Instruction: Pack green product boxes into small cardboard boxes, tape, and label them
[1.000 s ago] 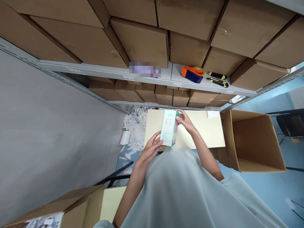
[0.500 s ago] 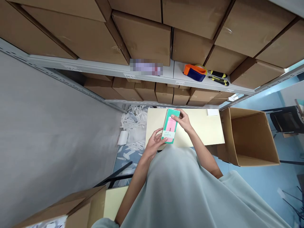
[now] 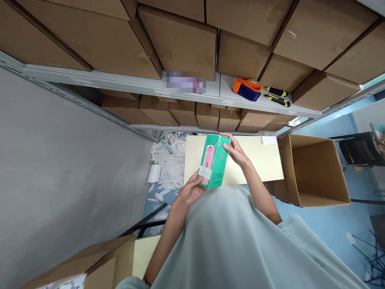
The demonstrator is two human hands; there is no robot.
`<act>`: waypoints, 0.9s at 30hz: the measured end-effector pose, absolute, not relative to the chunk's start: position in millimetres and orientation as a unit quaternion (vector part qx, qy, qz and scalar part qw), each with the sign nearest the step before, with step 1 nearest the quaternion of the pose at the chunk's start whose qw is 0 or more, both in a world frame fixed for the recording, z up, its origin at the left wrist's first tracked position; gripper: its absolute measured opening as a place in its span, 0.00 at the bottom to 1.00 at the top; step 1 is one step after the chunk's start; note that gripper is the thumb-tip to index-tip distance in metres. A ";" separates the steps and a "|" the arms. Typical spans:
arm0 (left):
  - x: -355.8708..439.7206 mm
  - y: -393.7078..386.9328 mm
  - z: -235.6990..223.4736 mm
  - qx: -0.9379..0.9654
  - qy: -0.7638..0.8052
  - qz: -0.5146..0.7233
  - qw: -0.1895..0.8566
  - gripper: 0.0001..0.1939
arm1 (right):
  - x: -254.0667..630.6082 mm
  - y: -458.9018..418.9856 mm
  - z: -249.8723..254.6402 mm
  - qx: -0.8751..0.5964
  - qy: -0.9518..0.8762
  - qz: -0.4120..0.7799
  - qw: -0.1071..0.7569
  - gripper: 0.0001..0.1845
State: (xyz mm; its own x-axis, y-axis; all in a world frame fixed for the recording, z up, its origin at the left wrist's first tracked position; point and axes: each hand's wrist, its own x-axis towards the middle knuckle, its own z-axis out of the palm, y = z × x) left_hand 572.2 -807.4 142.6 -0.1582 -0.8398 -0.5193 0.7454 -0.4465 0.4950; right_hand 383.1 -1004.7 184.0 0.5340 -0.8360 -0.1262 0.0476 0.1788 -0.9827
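Between my hands is a green box [image 3: 221, 166] with a pink bottle pictured on its front and small print on the side panel. My left hand [image 3: 191, 189] grips its lower left corner, the thumb across the front. My right hand [image 3: 236, 150] holds the upper right edge, thumb on the side panel and fingers behind the top. The box is tilted, with two of its faces showing. Under it lies a pale yellow tabletop [image 3: 255, 164], and a white slip of paper [image 3: 268, 140] rests at the table's far right.
Brown cartons [image 3: 243, 54] fill the shelf [image 3: 192, 86] ahead, where an orange and blue tape dispenser [image 3: 246, 89] and black-yellow utility knives [image 3: 276, 96] lie. An open carton [image 3: 321, 172] stands on the right. White paper scraps [image 3: 170, 154] cover the floor at left.
The box has been turned in my hands, so its green side panel with print now shows beside the front. My left hand has shifted slightly left and down.
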 end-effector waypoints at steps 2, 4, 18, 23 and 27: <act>571.8 -807.9 141.6 0.399 -0.070 -0.750 0.522 0.41 | 387.0 -1005.8 183.2 -0.551 0.370 -0.349 0.662 0.38; 573.6 -810.2 141.0 0.434 -0.108 -0.730 0.517 0.44 | 390.8 -1006.8 181.2 -0.550 0.387 -0.361 0.647 0.35; 568.7 -818.9 136.0 0.542 -0.212 -0.635 0.508 0.45 | 388.9 -1008.0 168.0 -0.544 0.418 -0.341 0.642 0.35; 571.6 -809.1 132.1 0.430 -0.088 -0.729 0.526 0.41 | 377.0 -1011.8 181.7 -0.531 0.345 -0.307 0.710 0.43; 572.3 -808.5 126.5 0.380 0.012 -0.761 0.525 0.37 | 379.0 -1012.4 189.2 -0.529 0.334 -0.296 0.722 0.41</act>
